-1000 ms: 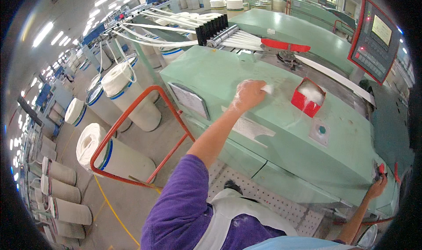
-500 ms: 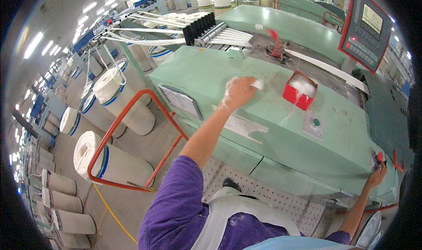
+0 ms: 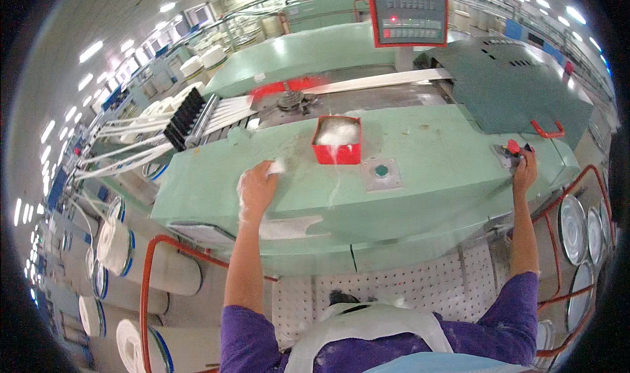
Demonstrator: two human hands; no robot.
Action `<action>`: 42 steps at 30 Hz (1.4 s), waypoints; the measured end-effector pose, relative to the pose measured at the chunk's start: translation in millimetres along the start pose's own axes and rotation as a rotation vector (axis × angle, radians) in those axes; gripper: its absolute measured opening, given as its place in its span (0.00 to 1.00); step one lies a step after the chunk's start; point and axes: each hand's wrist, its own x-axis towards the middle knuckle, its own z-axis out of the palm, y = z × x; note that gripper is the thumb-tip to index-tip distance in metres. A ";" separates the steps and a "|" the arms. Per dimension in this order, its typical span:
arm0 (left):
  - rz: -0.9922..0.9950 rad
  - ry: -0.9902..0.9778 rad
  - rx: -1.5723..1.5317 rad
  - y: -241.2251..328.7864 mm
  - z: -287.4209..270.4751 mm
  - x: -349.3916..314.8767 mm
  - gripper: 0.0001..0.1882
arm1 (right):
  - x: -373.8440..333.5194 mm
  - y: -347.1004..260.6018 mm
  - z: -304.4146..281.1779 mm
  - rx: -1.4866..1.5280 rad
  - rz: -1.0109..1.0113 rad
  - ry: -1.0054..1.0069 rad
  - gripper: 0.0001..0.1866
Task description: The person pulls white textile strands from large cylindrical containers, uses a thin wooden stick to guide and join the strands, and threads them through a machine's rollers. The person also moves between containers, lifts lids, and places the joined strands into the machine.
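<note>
My left hand [image 3: 257,188] is closed on a small tuft of white fibre [image 3: 276,167], just over the top of a green machine housing [image 3: 420,140]. White fluff clings to that wrist. At the housing's right end, my right hand [image 3: 525,171] has its fingers curled at a red knob [image 3: 514,147] on a small metal plate, partly hiding it. A red open box [image 3: 338,155] filled with white fluff stands on the housing between my hands, with a strand hanging down its front. Beside the box is a green push button [image 3: 381,171].
White slivers [image 3: 230,110] run over rollers at the left; a flat white band [image 3: 380,81] crosses behind. A blurred red piece [image 3: 289,85] sits over a metal part. A control panel [image 3: 410,15] hangs above. Red rails [image 3: 146,294] and sliver cans [image 3: 177,271] stand at the left.
The view has swung to the right, bringing the housing's right end nearer the middle. My left hand still holds the fibre, and my right hand stays at the knob. The red piece behind has turned.
</note>
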 end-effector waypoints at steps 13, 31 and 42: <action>-0.016 -0.025 -0.020 2.7 -4.3 1.1 0.11 | 5.2 -20.2 -7.2 0.025 0.048 0.001 0.10; 0.050 0.071 -0.288 7.6 -9.2 -71.9 0.16 | -255.5 -381.2 16.4 1.214 0.633 -1.536 0.18; -0.765 0.014 -0.503 53.3 29.1 -338.9 0.41 | -335.3 -478.9 35.6 1.035 1.425 -2.824 0.17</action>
